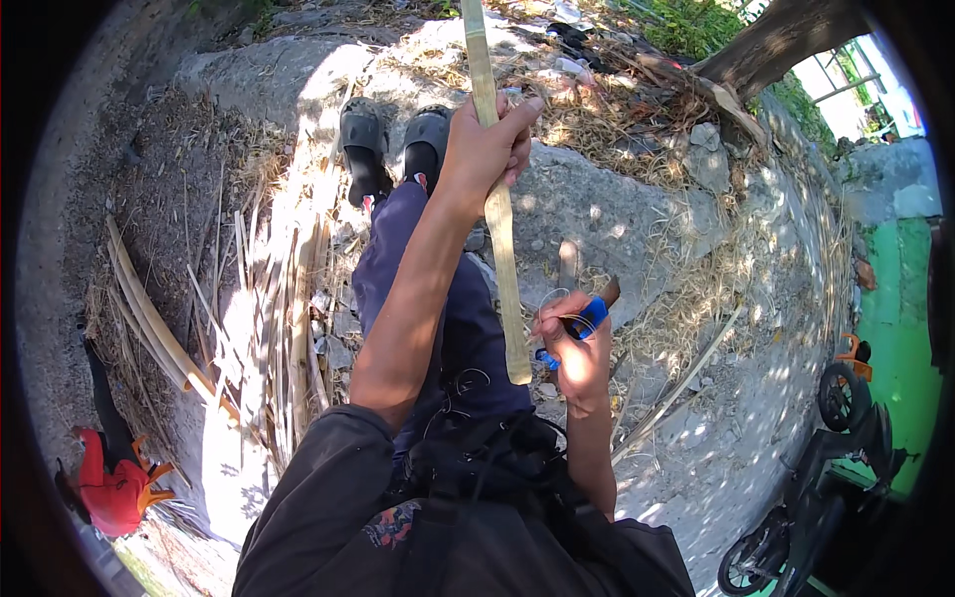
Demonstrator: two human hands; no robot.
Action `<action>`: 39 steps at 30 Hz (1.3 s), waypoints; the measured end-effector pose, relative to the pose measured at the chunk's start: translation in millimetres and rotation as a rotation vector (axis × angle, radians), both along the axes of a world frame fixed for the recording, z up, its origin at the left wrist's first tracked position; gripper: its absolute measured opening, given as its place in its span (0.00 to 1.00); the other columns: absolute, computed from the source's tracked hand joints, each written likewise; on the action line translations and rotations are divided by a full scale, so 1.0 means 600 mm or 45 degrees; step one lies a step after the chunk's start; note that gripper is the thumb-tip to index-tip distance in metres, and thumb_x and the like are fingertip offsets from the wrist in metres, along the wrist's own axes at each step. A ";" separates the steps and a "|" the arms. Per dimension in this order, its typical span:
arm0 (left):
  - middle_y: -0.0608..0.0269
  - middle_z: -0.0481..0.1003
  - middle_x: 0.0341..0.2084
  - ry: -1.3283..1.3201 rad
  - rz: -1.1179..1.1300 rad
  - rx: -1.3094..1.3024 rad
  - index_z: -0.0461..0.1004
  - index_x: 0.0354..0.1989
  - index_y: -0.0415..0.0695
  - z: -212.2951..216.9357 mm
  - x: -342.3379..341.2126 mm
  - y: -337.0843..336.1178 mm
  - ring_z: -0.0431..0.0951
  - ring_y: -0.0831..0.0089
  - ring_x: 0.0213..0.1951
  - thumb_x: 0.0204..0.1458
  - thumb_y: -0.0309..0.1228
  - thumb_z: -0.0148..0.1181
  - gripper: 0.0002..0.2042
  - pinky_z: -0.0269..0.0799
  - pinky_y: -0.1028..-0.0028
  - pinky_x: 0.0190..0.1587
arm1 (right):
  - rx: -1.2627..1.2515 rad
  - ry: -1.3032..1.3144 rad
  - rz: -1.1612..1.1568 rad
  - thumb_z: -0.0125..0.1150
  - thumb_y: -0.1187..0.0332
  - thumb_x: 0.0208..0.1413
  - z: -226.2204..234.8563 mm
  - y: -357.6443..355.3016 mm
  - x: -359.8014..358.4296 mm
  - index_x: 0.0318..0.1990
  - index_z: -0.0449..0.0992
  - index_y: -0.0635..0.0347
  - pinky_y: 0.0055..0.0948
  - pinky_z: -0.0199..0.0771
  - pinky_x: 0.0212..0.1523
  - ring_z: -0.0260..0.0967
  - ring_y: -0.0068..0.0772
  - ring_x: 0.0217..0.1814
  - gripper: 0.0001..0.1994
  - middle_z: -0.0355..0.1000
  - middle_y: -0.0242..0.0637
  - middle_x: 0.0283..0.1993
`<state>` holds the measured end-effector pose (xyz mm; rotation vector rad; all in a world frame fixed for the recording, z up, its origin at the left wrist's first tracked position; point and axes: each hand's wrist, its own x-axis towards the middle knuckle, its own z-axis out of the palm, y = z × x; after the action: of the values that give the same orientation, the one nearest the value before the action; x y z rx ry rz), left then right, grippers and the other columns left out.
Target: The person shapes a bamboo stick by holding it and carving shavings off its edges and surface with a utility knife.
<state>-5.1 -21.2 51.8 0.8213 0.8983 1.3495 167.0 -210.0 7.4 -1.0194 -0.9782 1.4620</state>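
My left hand [487, 149] is wrapped round a long, pale bamboo strip [508, 289]. The strip runs from the top of the view down past my lap, its squared lower end just left of my other hand. My right hand [577, 348] is closed on a blue-and-brown tool [587, 317]; a brown end sticks out beyond the fingers, and I cannot make out its kind. A thin, curled strand shows at the fingertips. Another bit of blue lies beside the fingers, toward the strip's end. My right hand and the strip appear apart.
Split bamboo strips [288, 318] lie in a heap on the left, near curved bamboo pieces [149, 308]. Dry shavings cover the rocky ground [617, 209]. A tree trunk [786, 45] leans at upper right. A motorcycle [826, 478] and a person in red [111, 493] are at the sides.
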 end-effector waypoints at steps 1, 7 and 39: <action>0.75 0.59 0.15 -0.017 -0.006 -0.030 0.57 0.30 0.52 -0.003 0.000 -0.001 0.60 0.84 0.13 0.62 0.36 0.66 0.19 0.54 0.79 0.11 | -0.009 0.176 0.010 0.73 0.74 0.57 -0.003 0.002 -0.002 0.38 0.77 0.64 0.24 0.76 0.38 0.78 0.26 0.36 0.08 0.79 0.38 0.34; 0.76 0.57 0.15 -0.301 -0.058 -0.119 0.58 0.26 0.51 -0.013 -0.012 0.005 0.57 0.85 0.12 0.63 0.36 0.64 0.19 0.52 0.80 0.12 | -0.037 0.525 0.066 0.74 0.70 0.57 -0.003 0.011 -0.015 0.39 0.77 0.62 0.20 0.63 0.27 0.75 0.24 0.32 0.10 0.79 0.39 0.35; 0.72 0.63 0.16 0.053 0.045 -0.008 0.62 0.26 0.49 -0.015 0.012 -0.025 0.62 0.84 0.12 0.64 0.35 0.64 0.17 0.57 0.78 0.11 | 0.005 -0.844 0.173 0.72 0.74 0.56 0.074 0.013 -0.002 0.35 0.82 0.64 0.20 0.63 0.29 0.69 0.17 0.26 0.04 0.79 0.34 0.29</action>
<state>2.0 -36.1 42.9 0.8347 0.9536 1.3635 165.8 -202.3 51.9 -1.5026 -1.5397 1.2393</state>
